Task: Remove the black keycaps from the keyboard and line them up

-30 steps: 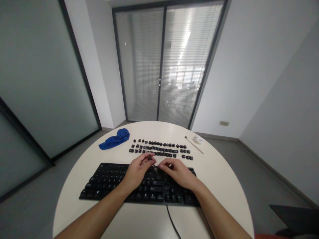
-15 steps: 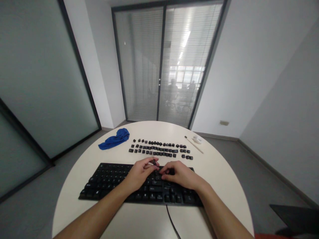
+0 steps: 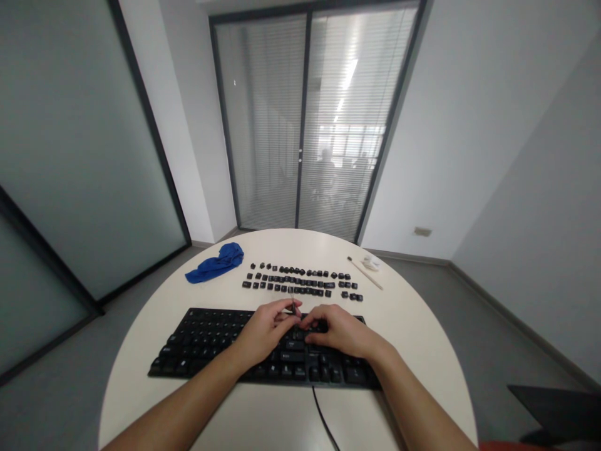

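A black keyboard [image 3: 201,344] lies on the round white table [image 3: 413,326] in front of me. My left hand [image 3: 263,332] rests over the keyboard's middle, fingers pinched on a thin dark tool [image 3: 293,303] that stands nearly upright. My right hand [image 3: 340,329] sits just to its right on the keys, fingers curled and pressed down near the tool's tip; what they hold, if anything, is hidden. Rows of loose black keycaps [image 3: 300,282] lie beyond the keyboard.
A crumpled blue cloth [image 3: 215,263] lies at the table's back left. A thin stick [image 3: 366,274] and small white items [image 3: 370,260] lie at the back right. The keyboard's cable [image 3: 323,419] runs toward me. Glass walls and a blind-covered door stand behind.
Both hands drew closer together over the keyboard. The tool in the left hand swung from tilted to nearly upright, and the right fingers closed in beside its tip.
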Demonstrator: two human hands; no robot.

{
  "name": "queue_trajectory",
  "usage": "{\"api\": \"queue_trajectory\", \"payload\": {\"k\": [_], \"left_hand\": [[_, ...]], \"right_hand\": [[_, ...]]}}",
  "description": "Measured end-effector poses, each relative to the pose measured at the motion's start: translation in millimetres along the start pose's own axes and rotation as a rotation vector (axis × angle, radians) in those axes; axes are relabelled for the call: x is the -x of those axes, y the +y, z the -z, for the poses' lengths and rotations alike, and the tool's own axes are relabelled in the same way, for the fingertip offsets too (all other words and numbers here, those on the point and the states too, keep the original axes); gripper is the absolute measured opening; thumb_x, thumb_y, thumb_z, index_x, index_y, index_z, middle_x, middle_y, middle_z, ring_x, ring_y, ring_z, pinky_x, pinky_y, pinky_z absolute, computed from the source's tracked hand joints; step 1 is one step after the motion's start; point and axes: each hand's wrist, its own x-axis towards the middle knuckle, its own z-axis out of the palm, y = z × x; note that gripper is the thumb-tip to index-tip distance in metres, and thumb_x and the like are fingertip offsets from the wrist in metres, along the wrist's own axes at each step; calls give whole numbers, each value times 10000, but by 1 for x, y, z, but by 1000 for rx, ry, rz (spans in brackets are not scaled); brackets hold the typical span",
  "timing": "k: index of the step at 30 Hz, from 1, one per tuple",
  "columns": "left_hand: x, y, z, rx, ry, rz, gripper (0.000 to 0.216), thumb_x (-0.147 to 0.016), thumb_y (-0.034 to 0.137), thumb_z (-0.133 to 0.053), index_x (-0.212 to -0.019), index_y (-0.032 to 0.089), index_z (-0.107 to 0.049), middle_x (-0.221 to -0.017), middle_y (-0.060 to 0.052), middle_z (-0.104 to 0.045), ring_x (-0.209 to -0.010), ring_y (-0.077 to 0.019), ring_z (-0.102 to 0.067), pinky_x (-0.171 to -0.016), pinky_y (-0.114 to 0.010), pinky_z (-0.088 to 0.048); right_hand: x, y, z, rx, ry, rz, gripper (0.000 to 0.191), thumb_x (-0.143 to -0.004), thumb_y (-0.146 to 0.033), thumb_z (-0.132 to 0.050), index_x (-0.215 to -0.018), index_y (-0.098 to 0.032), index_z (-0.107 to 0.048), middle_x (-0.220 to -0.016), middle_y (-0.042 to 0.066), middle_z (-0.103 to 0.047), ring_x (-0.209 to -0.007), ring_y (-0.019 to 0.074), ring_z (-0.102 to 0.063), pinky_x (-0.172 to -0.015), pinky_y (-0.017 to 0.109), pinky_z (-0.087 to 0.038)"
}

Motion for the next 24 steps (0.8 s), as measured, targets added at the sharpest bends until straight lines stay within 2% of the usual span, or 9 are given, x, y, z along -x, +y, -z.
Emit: {"api": "queue_trajectory", "payload": {"k": [10, 24], "left_hand": [[0, 8, -2, -92, -35, -42, 196, -896, 263, -574, -1066, 182, -626, -1004, -51, -708, -878, -192, -704, -809, -290, -546], [-1, 9, 3, -82, -51, -21, 168, -904, 285, -555, -1031, 185, -604, -966, -40, -713, -827, -178, -692, -774, -280, -534]], "right_hand": [[-1, 3, -2, 21, 8, -2, 229, -743, -252, -735, -972, -240, -741, -926, 13, -731, -859, 198, -649, -786, 291, -472], [-1, 3, -2, -38, 2, -13, 278, -734, -232, -729, -1012, -228, -719, -922, 15, -722, -847, 186, -642, -773, 285, -482]]}}
